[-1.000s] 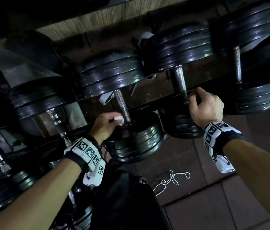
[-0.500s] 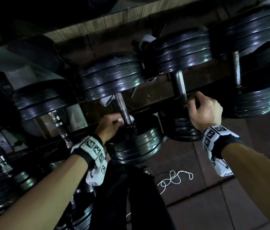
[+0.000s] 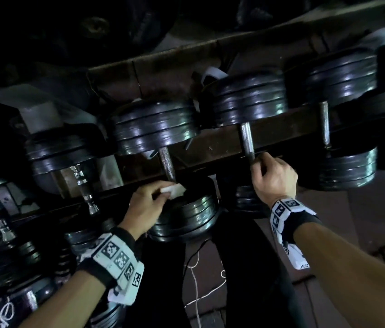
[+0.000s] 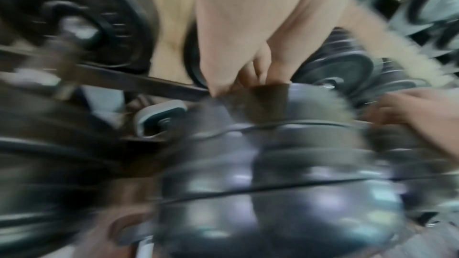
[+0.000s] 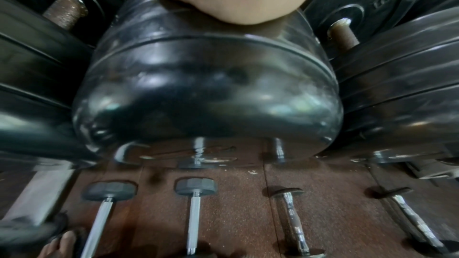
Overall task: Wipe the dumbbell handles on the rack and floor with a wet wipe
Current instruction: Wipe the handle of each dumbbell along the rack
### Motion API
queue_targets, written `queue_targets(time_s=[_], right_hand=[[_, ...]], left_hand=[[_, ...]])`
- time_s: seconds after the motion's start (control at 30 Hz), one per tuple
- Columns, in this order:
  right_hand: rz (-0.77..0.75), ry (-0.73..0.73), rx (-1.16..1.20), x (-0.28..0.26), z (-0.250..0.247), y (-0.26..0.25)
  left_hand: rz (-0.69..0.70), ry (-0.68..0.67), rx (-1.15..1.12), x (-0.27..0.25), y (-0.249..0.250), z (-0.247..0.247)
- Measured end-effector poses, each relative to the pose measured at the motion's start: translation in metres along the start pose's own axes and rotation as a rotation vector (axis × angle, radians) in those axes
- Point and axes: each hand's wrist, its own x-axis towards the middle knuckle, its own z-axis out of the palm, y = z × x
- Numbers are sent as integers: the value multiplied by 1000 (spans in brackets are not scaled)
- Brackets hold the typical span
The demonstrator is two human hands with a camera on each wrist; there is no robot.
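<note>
Two hands work along our dumbbell rack: our left hand pinches a white wet wipe against the lower end of one dumbbell handle. Our right hand curls around the neighbouring handle, just above its near plates.

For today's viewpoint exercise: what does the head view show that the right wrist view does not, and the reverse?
Only the head view shows the left hand pressing the white wet wipe at a handle, and the right hand gripping the neighbouring handle. Only the right wrist view shows chrome-handled dumbbells lying on the floor. Both show black weight plates.
</note>
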Motion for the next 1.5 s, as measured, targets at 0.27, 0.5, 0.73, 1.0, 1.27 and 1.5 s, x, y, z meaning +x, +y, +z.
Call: queue_targets(time_s=[0.27, 0.5, 0.73, 1.0, 1.27, 1.5], right_hand=[[-140, -47, 60, 2, -13, 1], [-263, -433, 409, 21, -31, 53], [-88, -711, 475, 75, -38, 108], [-108, -826, 184, 106, -3, 88], [-211, -951, 96, 109, 13, 69], [-236, -1010, 172, 111, -14, 83]], left_hand=[[110, 110, -145, 15, 86, 79], [51, 142, -349, 23, 133, 139], [-57, 246, -197, 17, 142, 149], [-68, 354, 715, -1, 78, 92], [-195, 524, 708, -2, 94, 105], [-193, 545, 693, -1, 92, 105]])
